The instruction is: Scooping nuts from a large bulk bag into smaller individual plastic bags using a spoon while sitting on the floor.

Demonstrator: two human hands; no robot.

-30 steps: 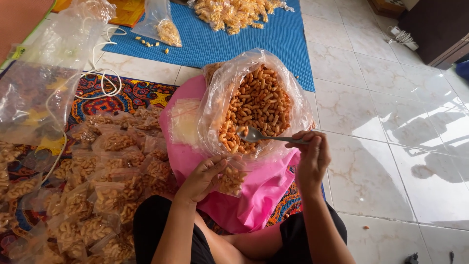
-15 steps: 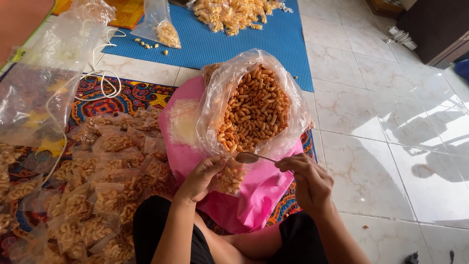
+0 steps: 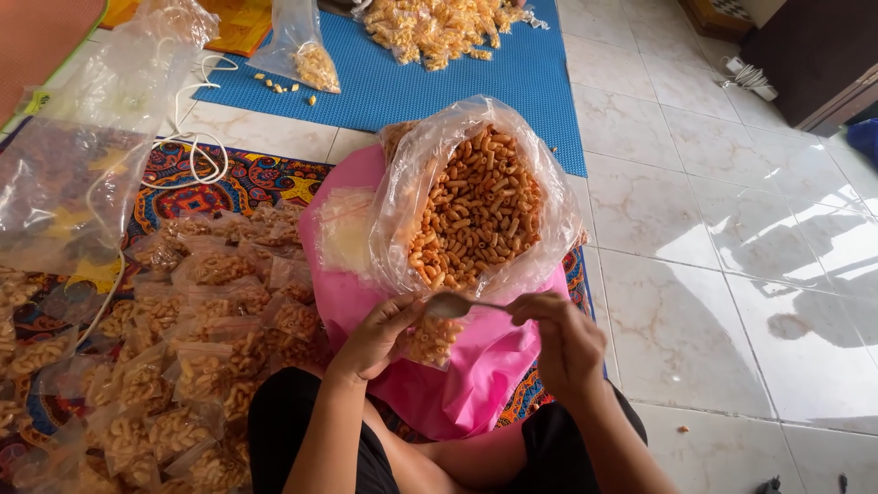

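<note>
While the small bag is held open: left hand (image 3: 375, 334) pinches small bag (image 3: 428, 338) beneath spoon.
Right hand (image 3: 567, 343): grips spoon (image 3: 450, 306), tipping snacks in.
Big bag (image 3: 476, 210): propped open, just beyond.

At the centre of the frame, the left hand (image 3: 375, 337) holds a small clear bag (image 3: 430, 340) of orange curled snacks, while the right hand (image 3: 565, 340) tips a metal spoon (image 3: 453, 306) over its mouth. Just above, a big open plastic bag (image 3: 476, 206) of the same snacks rests on a pink sheet (image 3: 476, 375). Filled packets (image 3: 197, 366) crowd the lower left
</note>
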